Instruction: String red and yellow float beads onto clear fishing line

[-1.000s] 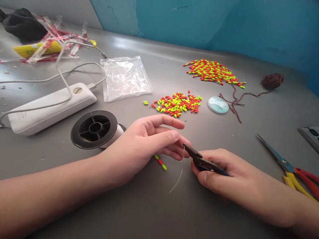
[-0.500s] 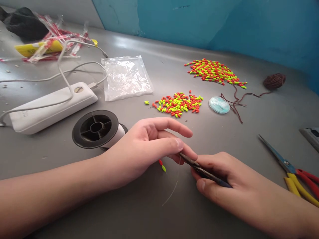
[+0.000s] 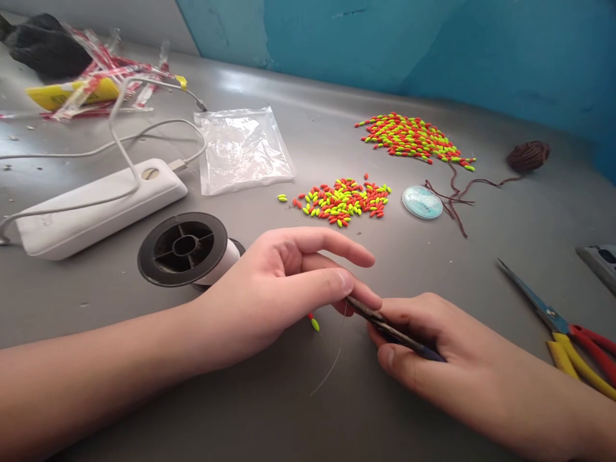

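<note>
In the middle of the head view, my left hand (image 3: 293,282) pinches between thumb and fingers, its forefinger lifted away. A thin clear line (image 3: 339,351) hangs from these fingertips in a curve. Dark pliers (image 3: 385,327) with a blue handle are gripped in my right hand (image 3: 428,346), their jaws reaching the left fingertips. What the jaws clasp is hidden. Under my left hand shows a red and a green bead (image 3: 315,325). Behind that wrist a black-flanged spool (image 3: 185,250) lies partly covered.
Red and green beads lie in a near pile (image 3: 344,199) and a far pile (image 3: 409,138). Open scissors (image 3: 553,314) are at right. Around stand a round pale-blue case (image 3: 422,202), brown cord ball (image 3: 528,156), clear bag (image 3: 245,151), white power bank (image 3: 101,208) and wrappers (image 3: 110,70).
Hardly anything differs. The whole view has shifted slightly, and my left hand covers a little more of the red bead. Both hands keep their hold.
</note>
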Demonstrator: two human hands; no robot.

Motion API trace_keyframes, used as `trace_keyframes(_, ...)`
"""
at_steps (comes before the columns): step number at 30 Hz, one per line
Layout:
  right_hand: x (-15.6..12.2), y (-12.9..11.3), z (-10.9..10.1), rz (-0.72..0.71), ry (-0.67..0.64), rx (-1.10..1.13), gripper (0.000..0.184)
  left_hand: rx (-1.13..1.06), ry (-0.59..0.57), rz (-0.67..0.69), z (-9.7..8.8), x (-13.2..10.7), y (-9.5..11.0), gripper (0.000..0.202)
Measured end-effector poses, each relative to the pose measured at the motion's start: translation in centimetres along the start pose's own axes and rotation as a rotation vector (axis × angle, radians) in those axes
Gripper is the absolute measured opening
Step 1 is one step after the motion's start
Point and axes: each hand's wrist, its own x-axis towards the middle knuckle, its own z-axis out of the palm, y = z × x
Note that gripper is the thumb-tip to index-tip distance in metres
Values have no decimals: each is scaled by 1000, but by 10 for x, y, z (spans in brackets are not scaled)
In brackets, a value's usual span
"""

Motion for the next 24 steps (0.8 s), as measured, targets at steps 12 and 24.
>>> trace_keyframes(12, 1, 2, 1, -4, -20, 49, 7, -6, 9, 7, 0, 0, 0, 17)
trace_keyframes(24, 1, -1, -1, 9, -44, 36, 8, 91, 51, 49, 7, -3, 6, 17)
